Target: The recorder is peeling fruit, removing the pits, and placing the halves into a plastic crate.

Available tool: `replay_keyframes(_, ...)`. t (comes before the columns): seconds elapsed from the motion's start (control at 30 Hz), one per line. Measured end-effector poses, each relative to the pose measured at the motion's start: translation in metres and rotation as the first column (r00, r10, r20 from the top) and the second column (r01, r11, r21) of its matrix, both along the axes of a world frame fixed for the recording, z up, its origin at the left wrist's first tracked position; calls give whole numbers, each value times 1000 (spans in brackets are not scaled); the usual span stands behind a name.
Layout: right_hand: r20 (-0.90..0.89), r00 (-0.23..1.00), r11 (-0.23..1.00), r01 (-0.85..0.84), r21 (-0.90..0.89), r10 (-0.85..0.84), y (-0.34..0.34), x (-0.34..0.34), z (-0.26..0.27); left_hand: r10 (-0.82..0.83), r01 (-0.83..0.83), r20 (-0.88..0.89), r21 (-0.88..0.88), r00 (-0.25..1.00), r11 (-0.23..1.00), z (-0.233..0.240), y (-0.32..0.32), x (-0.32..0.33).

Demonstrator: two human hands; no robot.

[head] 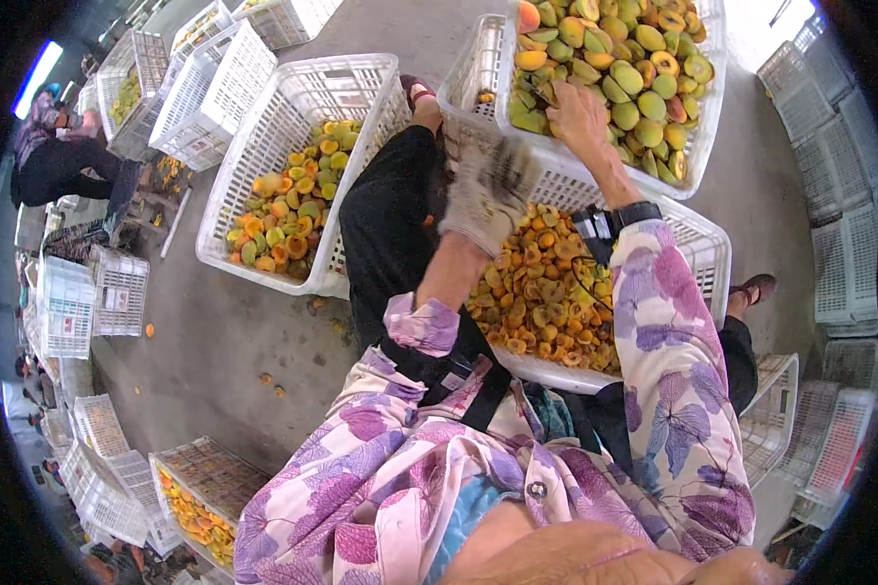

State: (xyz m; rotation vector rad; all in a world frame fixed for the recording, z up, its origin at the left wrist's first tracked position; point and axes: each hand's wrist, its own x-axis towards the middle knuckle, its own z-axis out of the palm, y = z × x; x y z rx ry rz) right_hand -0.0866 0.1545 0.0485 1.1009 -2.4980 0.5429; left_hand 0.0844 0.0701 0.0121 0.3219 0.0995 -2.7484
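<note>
My left hand (492, 191), in a soiled pale knit glove, is blurred beside the near left corner of the upper white plastic crate (715, 146); its fingers are too smeared to show a grip. Bare, my right hand (582, 121) reaches into that crate, fingertips down among green and orange apricots (651, 106), some cut open. A thin dark shape lies by those fingertips, too unclear to name. Below both hands, a lower crate (567, 376) between my legs holds many halved apricots (541, 292), with a thin dark loop over them.
Left of my leg stands a white crate (216, 245) partly filled with apricot halves (293, 205). Another crate (468, 102) adjoins the upper one. Stacked crates (841, 175) line the right side. A seated person (66, 153) is at the far left. Fruit scraps (266, 379) dot the concrete floor.
</note>
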Motion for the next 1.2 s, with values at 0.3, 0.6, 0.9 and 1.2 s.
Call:
replay_keyframes(0.3,358,912,955,-101,-279,201,17,65,24,-211,180,-68,-317,975,931,17,9,21)
replay_keyframes(0.6,331,938,907,223,-357,-100,41,158,-8,286,-137,96,-707,953,694,33,27,24)
replay_keyframes(0.9,254,962,918,183,-351,-94,33,175,-24,142,-52,93,-629,986,776,37,31,25)
replay_keyframes(1.2,284,956,953,149,-264,-71,36,172,-31,108,3,161,-570,981,822,5,29,10)
